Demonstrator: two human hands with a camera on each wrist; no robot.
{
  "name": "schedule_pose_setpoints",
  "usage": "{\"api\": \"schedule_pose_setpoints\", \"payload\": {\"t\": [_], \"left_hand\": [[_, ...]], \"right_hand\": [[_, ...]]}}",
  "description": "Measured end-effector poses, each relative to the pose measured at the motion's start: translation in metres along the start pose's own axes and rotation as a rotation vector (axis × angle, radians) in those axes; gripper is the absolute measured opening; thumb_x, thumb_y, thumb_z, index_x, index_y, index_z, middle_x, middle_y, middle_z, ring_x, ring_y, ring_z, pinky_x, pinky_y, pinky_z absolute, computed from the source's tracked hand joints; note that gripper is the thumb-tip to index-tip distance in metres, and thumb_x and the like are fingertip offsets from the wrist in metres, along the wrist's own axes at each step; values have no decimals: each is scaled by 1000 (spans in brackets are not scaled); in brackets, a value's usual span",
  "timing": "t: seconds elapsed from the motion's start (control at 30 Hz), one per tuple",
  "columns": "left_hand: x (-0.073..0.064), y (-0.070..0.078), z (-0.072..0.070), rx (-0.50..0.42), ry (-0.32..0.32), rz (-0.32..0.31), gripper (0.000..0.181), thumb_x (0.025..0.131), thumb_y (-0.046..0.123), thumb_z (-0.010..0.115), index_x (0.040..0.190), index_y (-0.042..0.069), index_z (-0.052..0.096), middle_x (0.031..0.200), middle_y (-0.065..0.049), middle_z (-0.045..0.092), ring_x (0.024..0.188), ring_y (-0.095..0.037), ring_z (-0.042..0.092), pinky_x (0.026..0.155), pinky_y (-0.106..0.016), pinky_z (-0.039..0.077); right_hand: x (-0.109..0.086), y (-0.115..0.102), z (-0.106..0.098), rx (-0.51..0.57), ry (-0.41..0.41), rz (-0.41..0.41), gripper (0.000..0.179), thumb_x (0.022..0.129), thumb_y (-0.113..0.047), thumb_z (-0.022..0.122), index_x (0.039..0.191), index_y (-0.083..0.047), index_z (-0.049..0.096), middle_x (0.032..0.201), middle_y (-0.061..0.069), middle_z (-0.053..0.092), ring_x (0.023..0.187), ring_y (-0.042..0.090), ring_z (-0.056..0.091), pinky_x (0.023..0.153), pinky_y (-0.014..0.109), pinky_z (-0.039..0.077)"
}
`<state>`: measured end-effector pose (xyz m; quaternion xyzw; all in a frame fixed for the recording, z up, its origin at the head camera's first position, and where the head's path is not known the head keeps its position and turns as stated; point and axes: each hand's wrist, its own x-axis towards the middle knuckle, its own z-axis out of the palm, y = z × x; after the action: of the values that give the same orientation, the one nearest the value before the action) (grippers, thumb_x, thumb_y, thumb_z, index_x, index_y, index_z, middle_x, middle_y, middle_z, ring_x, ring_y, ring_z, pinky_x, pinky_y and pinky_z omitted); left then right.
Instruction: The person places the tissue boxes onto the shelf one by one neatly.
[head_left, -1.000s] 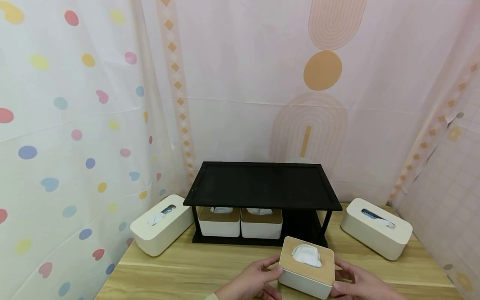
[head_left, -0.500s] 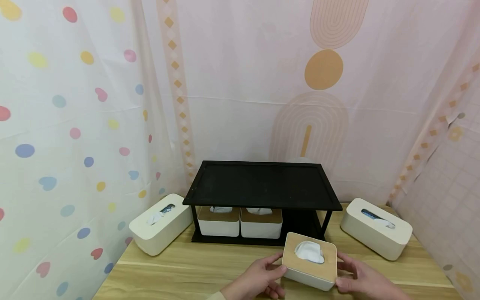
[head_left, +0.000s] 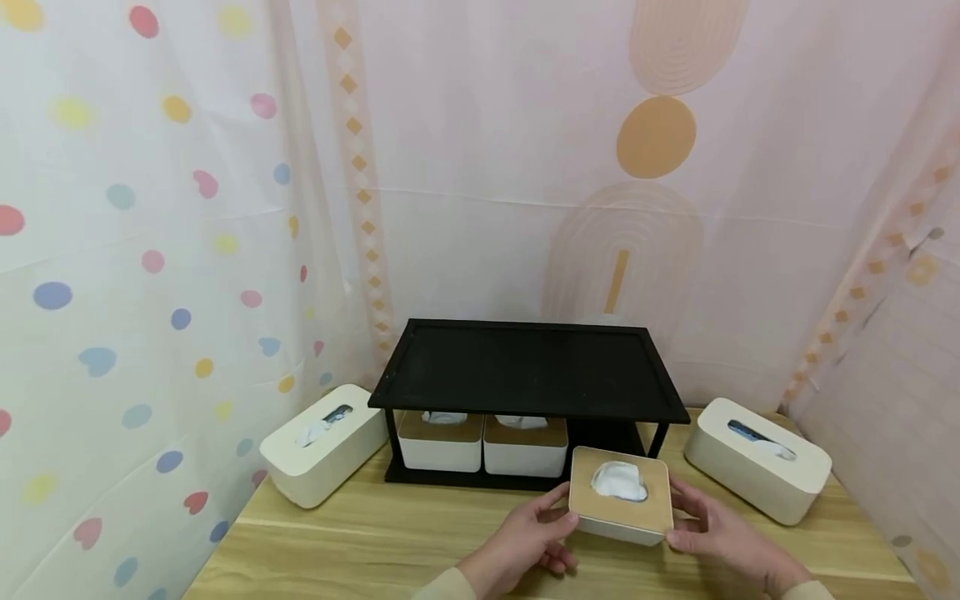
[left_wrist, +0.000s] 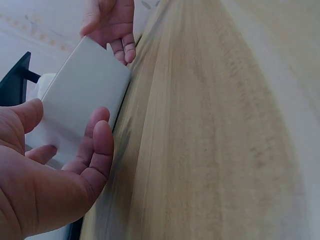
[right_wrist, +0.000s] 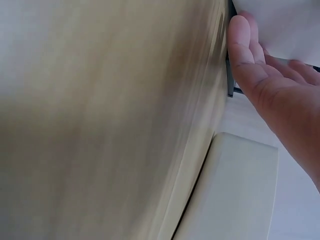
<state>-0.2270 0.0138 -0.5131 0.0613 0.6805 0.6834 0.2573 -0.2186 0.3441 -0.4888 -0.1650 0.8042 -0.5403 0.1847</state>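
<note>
A square tissue box, white with a wood-look lid and a white tissue in its opening, is held between both hands in front of the shelf's right end. My left hand grips its left side, thumb at the front corner. On the opposite side my right hand grips it the same way. In the left wrist view the box's plain white side faces the camera, tilted over the table. Two matching tissue boxes stand side by side on the black shelf's lower level, left and middle.
The black two-level shelf stands at the back of the wooden table; its top board overhangs the lower level. A long cream tissue box lies left of it, another long tissue box right. Patterned curtains enclose the back and sides.
Both hands have carried the square tissue box forward, toward the right part of the shelf, and its angle has straightened somewhat. The shelf and other boxes stay in place.
</note>
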Motion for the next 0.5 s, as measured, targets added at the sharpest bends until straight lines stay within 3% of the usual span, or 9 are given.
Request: {"api": "schedule_pose_setpoints", "payload": {"t": [0.2, 0.3, 0.5], "left_hand": [[4, 2, 11, 13, 60, 17, 70, 102, 32, 75, 163, 13, 46, 143, -15, 69, 67, -14, 71, 62, -26, 58], [5, 4, 17, 39, 101, 25, 71, 102, 36, 75, 161, 8, 47, 140, -14, 71, 66, -13, 70, 58, -24, 56], [5, 10, 25, 52, 172, 15, 73, 101, 47, 73, 156, 5, 50, 125, -4, 72, 64, -12, 66, 54, -21, 51]], "right_hand": [[5, 0, -4, 35, 18, 20, 97, 106, -16, 68, 163, 18, -2, 164, 50, 13, 138, 45, 57, 96, 20, 56], [7, 1, -4, 10, 55, 19, 94, 106, -17, 68, 162, 19, 3, 163, 50, 19, 130, 33, 64, 93, 22, 58], [7, 1, 0, 13, 134, 19, 83, 109, -19, 63, 163, 18, 12, 161, 46, 32, 126, 19, 65, 89, 33, 62]]}}
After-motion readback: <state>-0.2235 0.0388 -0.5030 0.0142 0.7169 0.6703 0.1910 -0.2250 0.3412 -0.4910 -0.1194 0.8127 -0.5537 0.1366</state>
